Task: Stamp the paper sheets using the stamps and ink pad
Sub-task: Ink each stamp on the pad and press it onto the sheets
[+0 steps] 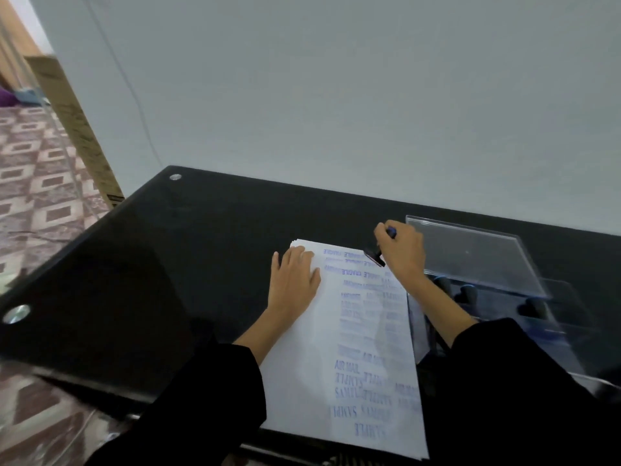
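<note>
A stack of white paper sheets (302, 375) lies on the black glass table (168, 264), its top sheet covered down the right side with several blue stamp marks. My left hand (294, 280) rests flat on the upper left part of the stack, fingers straight. My right hand (401, 252) grips a dark stamp (375, 256) by its handle, holding it tilted at the sheet's far right corner. Whether the stamp's face touches the paper is unclear. No ink pad can be made out.
A clear plastic box (477, 260) with its lid raised stands right of the paper, with several dark stamps (465, 294) inside. A grey wall rises behind the table. Patterned floor lies to the left, past the table's edge.
</note>
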Tool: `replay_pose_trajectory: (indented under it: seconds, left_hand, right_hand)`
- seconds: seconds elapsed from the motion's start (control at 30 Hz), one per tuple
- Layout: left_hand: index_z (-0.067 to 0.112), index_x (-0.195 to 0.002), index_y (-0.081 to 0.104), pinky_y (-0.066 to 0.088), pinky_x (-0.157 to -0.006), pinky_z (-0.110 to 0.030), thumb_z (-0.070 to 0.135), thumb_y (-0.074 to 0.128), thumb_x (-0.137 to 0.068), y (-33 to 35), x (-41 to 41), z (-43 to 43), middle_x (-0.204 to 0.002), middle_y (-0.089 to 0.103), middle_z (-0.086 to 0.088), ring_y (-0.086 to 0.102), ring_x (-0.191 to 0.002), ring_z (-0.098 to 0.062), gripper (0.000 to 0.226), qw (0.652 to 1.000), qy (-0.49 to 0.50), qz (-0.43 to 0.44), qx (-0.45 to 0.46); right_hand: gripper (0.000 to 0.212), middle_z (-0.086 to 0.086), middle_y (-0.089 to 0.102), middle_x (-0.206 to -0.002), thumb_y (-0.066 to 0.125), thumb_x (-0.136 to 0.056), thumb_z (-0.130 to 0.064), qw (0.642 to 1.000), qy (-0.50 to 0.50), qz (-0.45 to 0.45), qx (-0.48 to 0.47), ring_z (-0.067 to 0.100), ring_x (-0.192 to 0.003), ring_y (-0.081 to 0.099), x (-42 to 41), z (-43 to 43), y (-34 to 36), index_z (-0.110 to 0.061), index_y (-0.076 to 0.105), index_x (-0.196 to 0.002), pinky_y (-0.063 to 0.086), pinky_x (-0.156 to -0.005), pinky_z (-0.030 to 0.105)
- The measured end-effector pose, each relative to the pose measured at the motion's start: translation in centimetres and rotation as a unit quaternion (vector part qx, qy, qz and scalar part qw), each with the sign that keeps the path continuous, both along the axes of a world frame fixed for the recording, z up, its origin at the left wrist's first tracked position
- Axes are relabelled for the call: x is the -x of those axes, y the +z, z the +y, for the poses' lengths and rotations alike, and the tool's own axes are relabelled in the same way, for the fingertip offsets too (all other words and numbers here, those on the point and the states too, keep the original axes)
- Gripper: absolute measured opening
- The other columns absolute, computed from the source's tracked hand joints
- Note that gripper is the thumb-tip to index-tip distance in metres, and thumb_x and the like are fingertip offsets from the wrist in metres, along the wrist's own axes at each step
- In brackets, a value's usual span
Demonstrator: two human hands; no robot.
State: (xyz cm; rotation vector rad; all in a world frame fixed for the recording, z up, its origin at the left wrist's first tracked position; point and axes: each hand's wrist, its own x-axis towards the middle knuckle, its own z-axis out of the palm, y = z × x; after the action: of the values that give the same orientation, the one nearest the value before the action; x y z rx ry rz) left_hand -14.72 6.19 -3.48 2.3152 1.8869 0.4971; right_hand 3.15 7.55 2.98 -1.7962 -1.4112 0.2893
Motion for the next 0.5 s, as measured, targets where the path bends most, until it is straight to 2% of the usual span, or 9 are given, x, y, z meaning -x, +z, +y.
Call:
replay_pose_trajectory:
  seconds: [0.13, 0.23, 0.33, 0.43, 0.5]
  left_hand:
    - [0.019, -0.138, 0.038, 0.008, -0.118, -0.039, 0.022, 0.03, -0.1, 0.7, -0.8, -0.5, -0.141, 0.042, 0.004, 0.034, -0.133, -0.011, 0.039, 0.999, -0.012, 0.027, -0.016]
    - [0.017, -0.134, 0.045, 0.015, -0.118, -0.035, 0.016, 0.034, -0.099, 1.4, -2.3, -1.3, -0.137, 0.048, 0.003, 0.04, -0.129, -0.011, 0.036, 0.998, -0.032, -0.047, -0.024]
    - [0.016, -0.131, 0.049, 0.026, -0.114, -0.031, 0.018, 0.04, -0.099, 2.5, -4.8, -2.5, -0.134, 0.051, 0.0, 0.045, -0.124, -0.013, 0.034, 0.991, -0.087, -0.095, -0.038]
    - [0.015, -0.131, 0.049, 0.028, -0.108, -0.024, 0.019, 0.04, -0.099, 4.2, -7.9, -3.9, -0.135, 0.051, -0.001, 0.045, -0.124, -0.015, 0.033, 0.979, -0.152, -0.123, -0.05]
    - [0.012, -0.129, 0.05, 0.032, -0.105, -0.026, 0.014, 0.041, -0.098, 5.4, -10.2, -4.6, -0.132, 0.053, -0.003, 0.048, -0.121, -0.017, 0.033, 0.969, -0.2, -0.131, -0.065]
  right_hand:
    - [0.043, 0.004, 0.038, -0.052, 0.049, -0.091, -0.018, 1.0, 0.008, 0.009, 0.01, 0.014, -0.05, 0.033, -2.5, -2.2, 0.3, -0.017, 0.03, -0.052, 0.025, -0.049, 0.025]
    - [0.044, 0.002, 0.037, -0.049, 0.049, -0.091, -0.018, 1.0, -0.005, 0.026, -0.004, 0.015, -0.049, 0.037, -4.4, -3.8, 0.9, -0.018, 0.031, -0.051, 0.031, -0.054, 0.026]
    - [0.047, -0.002, 0.032, -0.049, 0.051, -0.093, -0.023, 1.0, -0.017, 0.018, 0.002, 0.014, -0.05, 0.033, -6.4, -5.5, 2.2, -0.018, 0.028, -0.052, 0.026, -0.052, 0.029]
    - [0.037, -0.001, 0.045, -0.057, 0.051, -0.093, -0.032, 0.999, -0.008, 0.008, 0.041, 0.018, -0.061, 0.044, -8.7, -7.0, 3.5, -0.017, 0.041, -0.061, 0.034, -0.059, 0.03]
    - [0.024, 0.001, 0.05, -0.068, 0.048, -0.093, -0.028, 0.998, 0.0, 0.006, 0.069, 0.021, -0.069, 0.047, -10.5, -7.9, 4.3, -0.013, 0.047, -0.075, 0.035, -0.064, 0.031]
